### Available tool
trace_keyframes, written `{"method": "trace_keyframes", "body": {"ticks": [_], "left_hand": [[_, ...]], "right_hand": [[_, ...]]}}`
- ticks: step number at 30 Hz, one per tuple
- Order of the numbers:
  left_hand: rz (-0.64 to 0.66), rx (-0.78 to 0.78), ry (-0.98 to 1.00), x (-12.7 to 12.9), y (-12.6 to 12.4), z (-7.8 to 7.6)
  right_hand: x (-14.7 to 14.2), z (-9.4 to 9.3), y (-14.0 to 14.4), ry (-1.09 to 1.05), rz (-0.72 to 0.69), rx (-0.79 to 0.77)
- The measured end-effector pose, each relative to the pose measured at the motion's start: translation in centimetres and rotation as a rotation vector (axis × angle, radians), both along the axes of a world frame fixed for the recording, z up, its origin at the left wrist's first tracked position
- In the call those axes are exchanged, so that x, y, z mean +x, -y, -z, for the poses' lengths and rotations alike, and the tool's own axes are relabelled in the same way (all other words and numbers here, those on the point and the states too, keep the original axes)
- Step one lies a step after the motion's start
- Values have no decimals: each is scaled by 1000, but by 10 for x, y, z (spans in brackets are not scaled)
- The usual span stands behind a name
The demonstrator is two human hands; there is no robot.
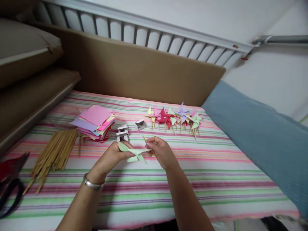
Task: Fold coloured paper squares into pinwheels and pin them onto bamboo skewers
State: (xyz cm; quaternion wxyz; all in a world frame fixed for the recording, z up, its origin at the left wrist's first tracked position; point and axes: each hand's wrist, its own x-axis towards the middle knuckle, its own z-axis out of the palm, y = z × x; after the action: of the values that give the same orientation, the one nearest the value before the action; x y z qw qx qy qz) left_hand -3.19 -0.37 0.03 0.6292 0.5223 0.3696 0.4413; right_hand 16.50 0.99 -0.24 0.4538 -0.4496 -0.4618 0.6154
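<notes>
Green paper pinwheel (134, 153) and 1 stick (147, 143) fill 2 hands (139, 154).

Left hand (115, 156) pinches green pinwheel (133, 152); right hand (161, 151) grips stick (146, 141)

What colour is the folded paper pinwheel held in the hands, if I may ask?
Pale green pinwheel, shown in the head view.

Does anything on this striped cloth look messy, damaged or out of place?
Nothing looks damaged. The wooden sticks lie fanned loosely, not in a tidy bundle, and the coloured paper stack is skewed, its sheets offset. The finished pinwheels lie in a neat row.
</notes>
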Motion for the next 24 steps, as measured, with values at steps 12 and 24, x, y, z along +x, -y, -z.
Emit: {"method": "trace_keyframes", "body": {"ticks": [12,24], "left_hand": [[-103,378,-162,17,7,-11],[-201,645,-222,16,12,-27]], "right_hand": [[-3,-26,4,-44,-118,0],[-2,-39,14,-22,-228,8]]}}
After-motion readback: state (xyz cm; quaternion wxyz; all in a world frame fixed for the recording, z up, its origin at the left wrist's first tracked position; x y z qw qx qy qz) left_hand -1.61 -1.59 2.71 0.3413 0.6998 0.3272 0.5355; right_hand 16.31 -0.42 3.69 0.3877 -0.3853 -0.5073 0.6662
